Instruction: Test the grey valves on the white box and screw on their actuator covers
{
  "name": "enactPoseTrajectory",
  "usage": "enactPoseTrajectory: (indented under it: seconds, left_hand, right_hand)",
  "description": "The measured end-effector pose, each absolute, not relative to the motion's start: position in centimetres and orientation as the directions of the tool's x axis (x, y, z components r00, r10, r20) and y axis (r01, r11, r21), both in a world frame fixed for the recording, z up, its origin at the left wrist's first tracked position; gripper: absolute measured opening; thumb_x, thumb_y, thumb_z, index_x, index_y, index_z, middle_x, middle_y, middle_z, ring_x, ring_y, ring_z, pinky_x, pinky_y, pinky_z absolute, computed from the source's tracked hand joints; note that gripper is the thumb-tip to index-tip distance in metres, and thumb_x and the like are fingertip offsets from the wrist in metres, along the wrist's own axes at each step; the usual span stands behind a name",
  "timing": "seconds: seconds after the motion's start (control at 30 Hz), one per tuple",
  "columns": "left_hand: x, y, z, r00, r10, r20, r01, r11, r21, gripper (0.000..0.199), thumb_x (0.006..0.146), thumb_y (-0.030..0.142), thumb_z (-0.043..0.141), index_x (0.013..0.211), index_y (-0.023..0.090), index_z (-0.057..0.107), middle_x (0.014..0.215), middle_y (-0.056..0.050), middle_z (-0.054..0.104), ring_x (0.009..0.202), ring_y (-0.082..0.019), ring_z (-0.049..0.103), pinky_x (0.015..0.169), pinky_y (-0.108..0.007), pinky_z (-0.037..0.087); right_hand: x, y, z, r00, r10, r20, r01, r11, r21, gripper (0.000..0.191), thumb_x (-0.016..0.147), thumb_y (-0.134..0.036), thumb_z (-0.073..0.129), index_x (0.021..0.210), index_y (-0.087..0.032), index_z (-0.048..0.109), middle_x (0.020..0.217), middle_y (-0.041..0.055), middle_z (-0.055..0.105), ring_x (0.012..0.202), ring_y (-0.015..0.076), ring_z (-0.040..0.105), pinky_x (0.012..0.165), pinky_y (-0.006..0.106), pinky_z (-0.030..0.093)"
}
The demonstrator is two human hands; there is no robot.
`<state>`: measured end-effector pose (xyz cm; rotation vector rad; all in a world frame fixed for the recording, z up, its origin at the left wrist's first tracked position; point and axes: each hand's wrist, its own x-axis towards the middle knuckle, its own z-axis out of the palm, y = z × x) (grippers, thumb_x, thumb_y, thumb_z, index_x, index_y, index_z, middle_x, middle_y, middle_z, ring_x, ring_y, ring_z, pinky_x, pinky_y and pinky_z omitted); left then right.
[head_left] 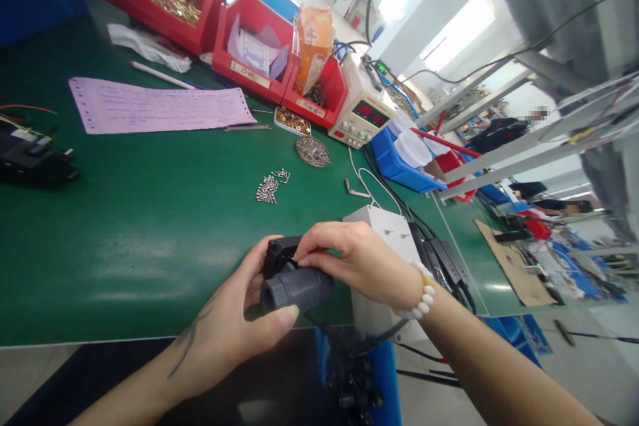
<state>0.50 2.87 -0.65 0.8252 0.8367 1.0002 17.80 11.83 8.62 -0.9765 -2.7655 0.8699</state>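
Note:
Above the front edge of the green table, my left hand holds a grey pipe fitting joined to a black housing. Its thumb lies along the fitting and its fingers go behind the housing. My right hand has thumb and index finger pinched together where the fitting meets the housing; what is between the fingertips is too small to make out. Beyond the hands lies a small pile of screws. Farther back are a round dish of small parts and a tray of brass pieces.
Red bins line the back, beside a power supply with a lit display. A pink sheet lies left, near a black device. A white box with cables stands right. A blue crate sits below the edge.

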Motion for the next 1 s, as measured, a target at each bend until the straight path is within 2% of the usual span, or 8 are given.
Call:
enactPoseTrajectory:
  seconds: [0.23, 0.37, 0.53, 0.67, 0.73, 0.8, 0.9, 1.0]
  left_hand:
    - [0.3, 2.9, -0.7, 0.358, 0.914, -0.189, -0.375, 0.327, 0.868, 0.060, 0.083, 0.036, 0.069, 0.137, 0.025, 0.046, 0.140, -0.008, 0.064, 0.120, -0.027, 0.068, 0.102, -0.034, 0.055]
    - [0.2, 2.8, -1.0, 0.348, 0.918, -0.192, -0.360, 0.320, 0.876, 0.072, 0.080, 0.039, 0.073, 0.143, 0.025, 0.041, 0.139, -0.009, 0.065, 0.124, -0.030, 0.066, 0.106, -0.037, 0.052]
    - [0.0, 2.7, -0.8, 0.369, 0.907, -0.203, -0.392, 0.350, 0.851, 0.069, 0.083, 0.041, 0.072, 0.143, 0.025, 0.042, 0.140, -0.009, 0.064, 0.125, -0.029, 0.065, 0.106, -0.036, 0.052]
    - [0.0, 3.6, -0.7, 0.308, 0.924, -0.228, -0.432, 0.350, 0.831, 0.068, 0.081, 0.045, 0.074, 0.139, 0.020, 0.048, 0.134, -0.012, 0.067, 0.125, -0.032, 0.065, 0.105, -0.039, 0.053]
    - [0.1, 4.2, -0.8, 0.256, 0.935, -0.244, -0.443, 0.338, 0.830, 0.066, 0.082, 0.051, 0.070, 0.136, 0.018, 0.050, 0.133, -0.013, 0.068, 0.127, -0.034, 0.063, 0.107, -0.042, 0.051]
    - [0.2, 4.7, -0.8, 0.234, 0.940, -0.247, -0.436, 0.329, 0.838, 0.065, 0.085, 0.054, 0.066, 0.137, 0.018, 0.050, 0.135, -0.013, 0.066, 0.129, -0.033, 0.061, 0.108, -0.043, 0.050]
    - [0.6, 5.0, -0.6, 0.207, 0.948, -0.242, -0.374, 0.305, 0.876, 0.068, 0.083, 0.048, 0.073, 0.140, 0.022, 0.046, 0.140, -0.011, 0.063, 0.128, -0.033, 0.062, 0.108, -0.042, 0.050]
    - [1.0, 5.0, 0.1, 0.066, 0.977, -0.203, -0.103, 0.209, 0.972, 0.078, 0.077, 0.041, 0.078, 0.145, 0.028, 0.041, 0.141, -0.010, 0.060, 0.122, -0.035, 0.066, 0.108, -0.048, 0.050]
  right_hand:
    - [17.3, 11.5, 9.0, -0.816, 0.557, -0.154, 0.571, 0.739, -0.357, 0.016, 0.096, -0.002, 0.063, 0.090, -0.016, 0.069, 0.089, 0.0031, 0.073, 0.078, 0.0153, 0.067, 0.072, 0.023, 0.047]
    - [16.3, 12.0, 9.5, -0.805, 0.551, -0.220, 0.588, 0.690, -0.422, 0.014, 0.094, -0.003, 0.067, 0.087, -0.015, 0.068, 0.086, 0.0023, 0.072, 0.077, 0.0149, 0.066, 0.072, 0.022, 0.046]
    - [15.8, 12.6, 9.5, -0.725, 0.591, -0.353, 0.684, 0.556, -0.473, 0.020, 0.090, 0.001, 0.067, 0.082, -0.017, 0.068, 0.082, -0.0003, 0.071, 0.076, 0.0138, 0.065, 0.071, 0.022, 0.046]
    - [16.9, 13.2, 8.3, -0.599, 0.743, -0.298, 0.661, 0.249, -0.708, 0.012, 0.091, -0.007, 0.065, 0.089, -0.019, 0.067, 0.079, -0.0026, 0.071, 0.076, 0.0133, 0.070, 0.073, 0.023, 0.053]
    - [17.6, 13.9, 7.6, -0.527, 0.813, -0.249, 0.609, 0.156, -0.778, 0.004, 0.092, -0.015, 0.063, 0.094, -0.019, 0.063, 0.085, -0.0006, 0.072, 0.081, 0.0149, 0.074, 0.077, 0.026, 0.057]
    - [18.3, 14.7, 7.3, -0.489, 0.848, -0.206, 0.601, 0.156, -0.784, 0.005, 0.093, -0.021, 0.063, 0.095, -0.018, 0.060, 0.091, 0.0021, 0.072, 0.088, 0.0166, 0.076, 0.083, 0.028, 0.059]
    - [19.1, 15.5, 7.4, -0.447, 0.878, -0.172, 0.638, 0.178, -0.749, 0.004, 0.091, -0.020, 0.063, 0.093, -0.017, 0.062, 0.092, 0.0030, 0.073, 0.089, 0.0171, 0.075, 0.084, 0.029, 0.058]
    - [19.6, 15.4, 7.7, -0.422, 0.888, -0.184, 0.719, 0.205, -0.664, 0.003, 0.089, -0.015, 0.064, 0.092, -0.018, 0.065, 0.087, 0.0017, 0.074, 0.083, 0.0170, 0.073, 0.079, 0.029, 0.057]
